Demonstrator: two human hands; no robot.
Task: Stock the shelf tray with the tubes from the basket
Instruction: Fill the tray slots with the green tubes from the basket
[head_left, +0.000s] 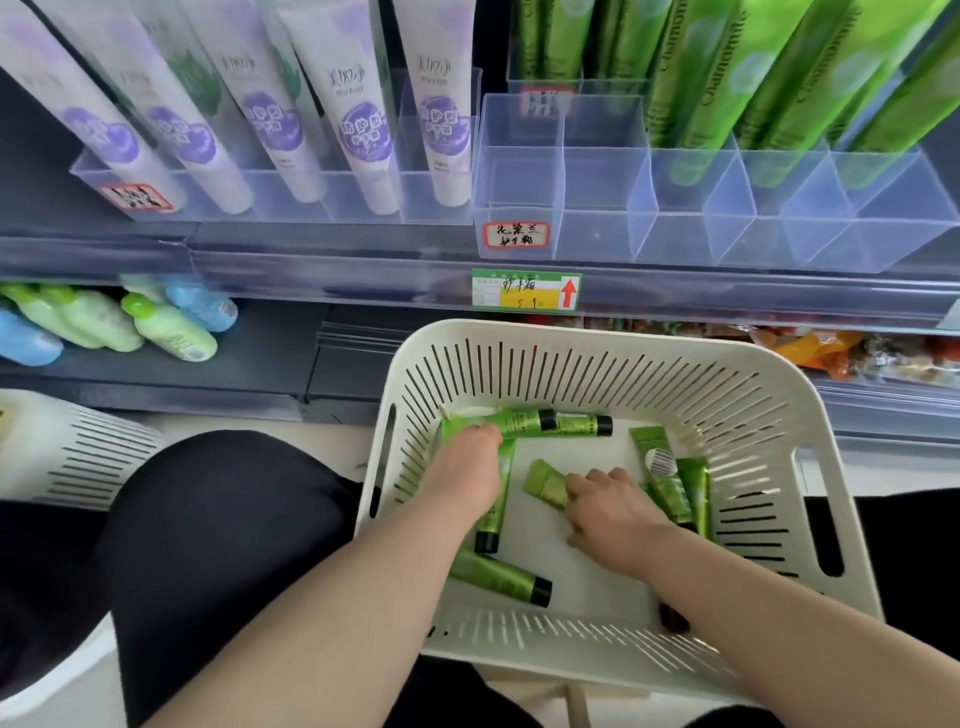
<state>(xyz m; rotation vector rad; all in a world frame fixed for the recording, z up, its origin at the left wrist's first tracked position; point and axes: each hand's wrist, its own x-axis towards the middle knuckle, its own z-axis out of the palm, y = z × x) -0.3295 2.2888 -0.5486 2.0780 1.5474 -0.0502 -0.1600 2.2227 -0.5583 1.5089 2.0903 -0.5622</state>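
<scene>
A cream slotted basket (691, 364) sits in front of me and holds several small green tubes with black caps. My left hand (467, 465) reaches into its back left corner, fingers curled over a green tube (519, 422) that lies along the back wall. My right hand (610, 506) is in the middle of the basket and grips another green tube (545, 484) by its flat end. More tubes lie at the right (662, 467) and near the front (498, 574). Above, the clear shelf tray (519, 208) has compartments, the left ones without tubes.
Tall green Chamomile tubes (727, 78) fill the tray's right and back compartments. White and purple tubes (363, 130) stand in the neighbouring tray on the left. Green and blue bottles (171, 327) lie on the lower shelf. A second white basket (88, 447) stands at the left by my knee.
</scene>
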